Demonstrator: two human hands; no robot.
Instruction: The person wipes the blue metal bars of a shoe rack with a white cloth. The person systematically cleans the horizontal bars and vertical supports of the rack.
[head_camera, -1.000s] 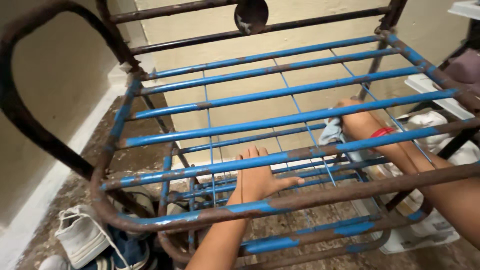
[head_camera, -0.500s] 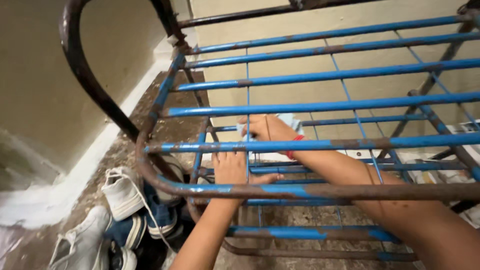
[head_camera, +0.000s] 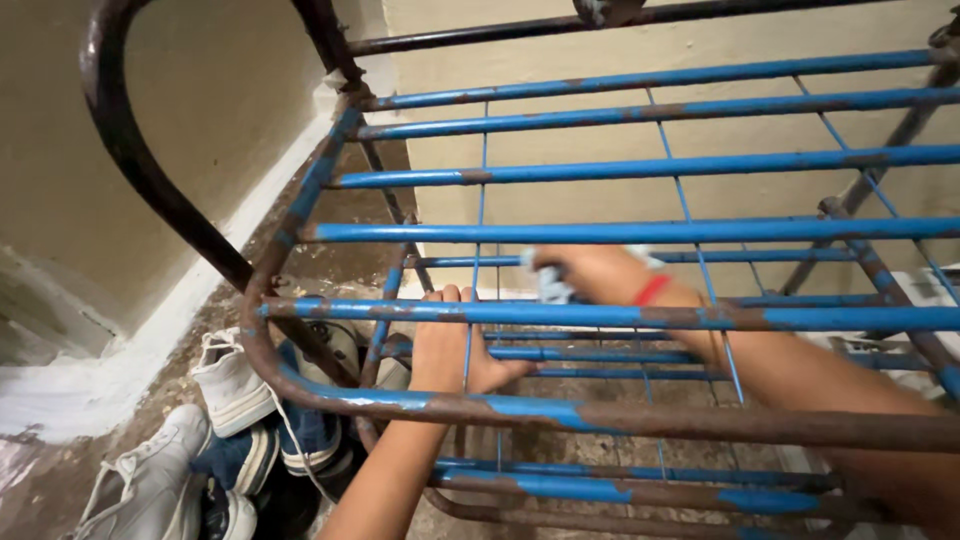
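Observation:
A rusty metal rack (head_camera: 600, 232) with blue-painted bars fills the view, its top shelf near my head. My left hand (head_camera: 452, 348) reaches in under the top shelf and rests flat against the bars of the middle shelf, fingers up. My right hand (head_camera: 590, 272) is also inside the rack, closed around a light blue cloth (head_camera: 551, 287) pressed to a middle-shelf bar. A red band (head_camera: 652, 290) circles my right wrist.
White and dark blue sneakers (head_camera: 235, 385) lie piled on the speckled floor at the rack's left foot. A beige wall (head_camera: 150, 140) with a white base strip runs along the left and behind. The rack's dark curved side hoop (head_camera: 130, 160) stands at left.
My right hand with the cloth slid right along the middle-shelf bar. My left hand stayed on the bars. The view shifted slightly.

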